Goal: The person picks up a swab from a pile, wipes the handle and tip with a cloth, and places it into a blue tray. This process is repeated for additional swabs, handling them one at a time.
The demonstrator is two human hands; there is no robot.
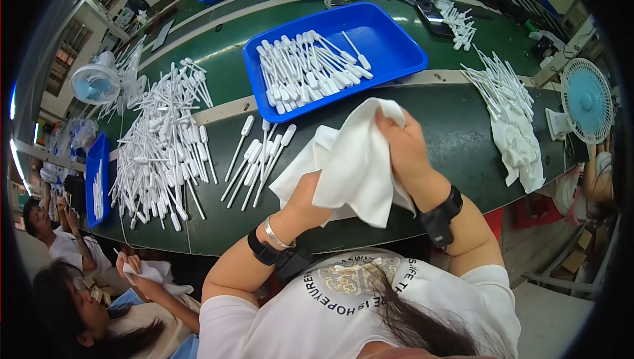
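As white cloth (358, 169) droops, both curled hands (404, 146) grip it.

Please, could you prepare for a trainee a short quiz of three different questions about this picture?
1. What do the left hand and the right hand hold together?
2. True or false: the large blue tray holds only black parts.
3. Where does the big loose pipette pile lie? A) left of the large blue tray; B) right of it; C) inside it.

Key:
1. A white cloth.
2. False: white pipettes lie in it.
3. A.
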